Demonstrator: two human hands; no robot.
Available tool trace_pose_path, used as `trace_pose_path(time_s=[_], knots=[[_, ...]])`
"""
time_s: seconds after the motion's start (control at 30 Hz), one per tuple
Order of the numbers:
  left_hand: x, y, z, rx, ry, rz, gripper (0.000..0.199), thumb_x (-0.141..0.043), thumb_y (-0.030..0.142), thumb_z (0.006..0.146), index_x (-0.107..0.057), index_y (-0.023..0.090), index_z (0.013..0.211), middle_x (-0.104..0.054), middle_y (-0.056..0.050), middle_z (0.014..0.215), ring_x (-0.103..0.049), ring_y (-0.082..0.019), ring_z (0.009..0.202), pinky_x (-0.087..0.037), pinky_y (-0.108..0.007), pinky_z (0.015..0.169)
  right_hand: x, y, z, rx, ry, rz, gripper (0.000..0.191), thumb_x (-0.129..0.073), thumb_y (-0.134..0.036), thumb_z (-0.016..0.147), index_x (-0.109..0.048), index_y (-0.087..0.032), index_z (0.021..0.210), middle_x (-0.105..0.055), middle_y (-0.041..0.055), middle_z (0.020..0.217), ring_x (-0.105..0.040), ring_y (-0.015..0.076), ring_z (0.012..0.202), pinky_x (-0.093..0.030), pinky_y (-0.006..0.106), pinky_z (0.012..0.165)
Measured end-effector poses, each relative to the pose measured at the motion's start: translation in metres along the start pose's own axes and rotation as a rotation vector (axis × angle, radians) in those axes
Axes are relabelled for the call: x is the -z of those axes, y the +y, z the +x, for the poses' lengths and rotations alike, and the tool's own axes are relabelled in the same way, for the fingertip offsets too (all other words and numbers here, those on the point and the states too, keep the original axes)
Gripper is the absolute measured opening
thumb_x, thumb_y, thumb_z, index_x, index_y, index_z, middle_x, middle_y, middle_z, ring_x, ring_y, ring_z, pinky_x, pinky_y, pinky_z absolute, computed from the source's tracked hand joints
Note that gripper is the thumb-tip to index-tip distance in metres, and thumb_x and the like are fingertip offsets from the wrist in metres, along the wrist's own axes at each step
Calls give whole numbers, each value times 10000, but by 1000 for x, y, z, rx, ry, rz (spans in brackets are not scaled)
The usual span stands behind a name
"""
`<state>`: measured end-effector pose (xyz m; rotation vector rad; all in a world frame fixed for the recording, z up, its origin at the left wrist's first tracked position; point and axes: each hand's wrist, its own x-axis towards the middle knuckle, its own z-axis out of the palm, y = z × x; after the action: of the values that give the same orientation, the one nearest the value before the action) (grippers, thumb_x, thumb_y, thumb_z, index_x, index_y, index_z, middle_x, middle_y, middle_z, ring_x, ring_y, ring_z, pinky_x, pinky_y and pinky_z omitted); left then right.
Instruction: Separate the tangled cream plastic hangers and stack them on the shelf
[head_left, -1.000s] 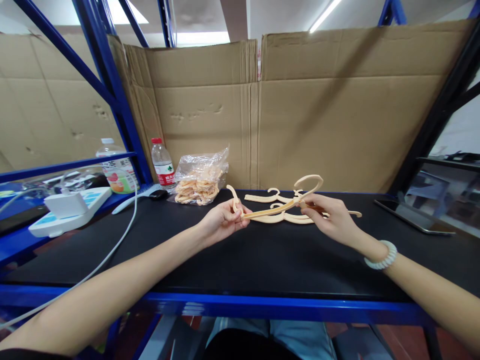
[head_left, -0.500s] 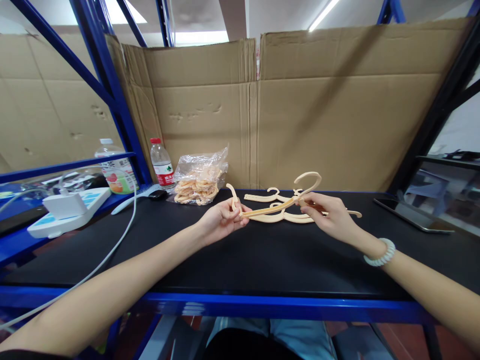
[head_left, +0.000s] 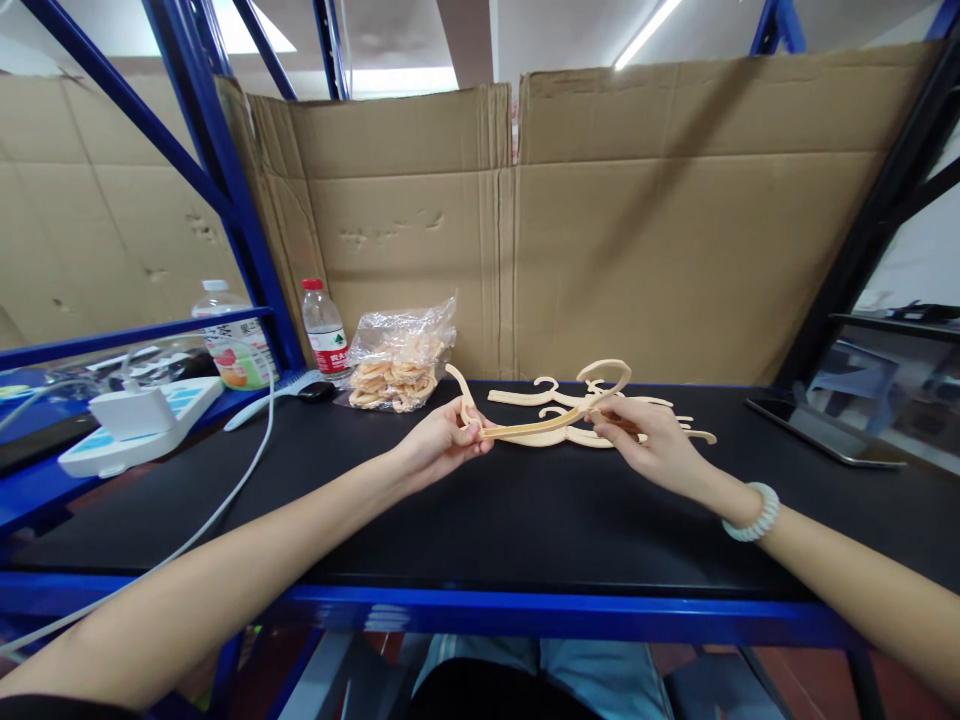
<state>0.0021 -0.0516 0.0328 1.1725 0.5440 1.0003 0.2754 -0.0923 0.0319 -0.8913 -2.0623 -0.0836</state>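
Observation:
A beige plastic clothes hanger is held just above the black tabletop, stretched between both hands. My left hand pinches its left end, where a short curved piece sticks up past the fingers. Closer to the hook, my right hand grips the bar, and the hook loops up above its fingers. My right fingers hide the far part of this hanger. Behind and below it, more beige hangers lie on the table, among them a rear hanger and a nearer hanger, both partly covered.
A clear plastic bag of beige pieces stands against the cardboard, beside a red-capped water bottle. At left are a white power strip with a cable and a light-coloured brush. A dark tablet lies at right.
My right hand has moved slightly left and down, and the hook has tilted lower. The held hanger's bar now bows downward more. My left hand keeps its pinch almost in place.

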Motion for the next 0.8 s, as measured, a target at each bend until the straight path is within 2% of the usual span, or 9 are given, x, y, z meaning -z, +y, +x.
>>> trace_pose_path(time_s=[0.2, 0.33, 0.47, 0.8], knots=[[-4, -4, -1, -59, 54, 17, 312, -659, 9, 595, -402, 163, 683, -602, 15, 602, -539, -87, 512, -404, -172, 533, -5, -3, -2, -12, 27, 28, 114, -492, -218, 912, -600, -182, 913, -622, 29, 776, -541, 145, 639, -420, 254, 594], [-6, -5, -2, -80, 106, 36, 301, -638, 0, 566, -416, 162, 688, -616, 8, 607, -540, -84, 508, -411, -170, 528, -7, -5, -3, -14, 49, 41, 134, -496, -219, 912, -599, -181, 990, -640, 40, 827, -564, 148, 669, -438, 249, 595], [-9, -5, -5, -91, 174, 47, 291, -607, -23, 545, -435, 160, 692, -628, 4, 618, -550, -83, 504, -429, -173, 524, -8, -7, -5, -30, 49, 55, 134, -497, -236, 918, -601, -188, 988, -643, 36, 830, -571, 147, 672, -447, 250, 602], [-11, -3, -4, -161, 395, 31, 208, -496, -73, 703, -472, 133, 684, -653, -38, 665, -556, -57, 465, -471, -143, 492, -14, -24, -4, -132, 70, 98, 129, -516, -259, 906, -619, -194, 948, -647, 27, 807, -594, 166, 707, -452, 261, 623]])
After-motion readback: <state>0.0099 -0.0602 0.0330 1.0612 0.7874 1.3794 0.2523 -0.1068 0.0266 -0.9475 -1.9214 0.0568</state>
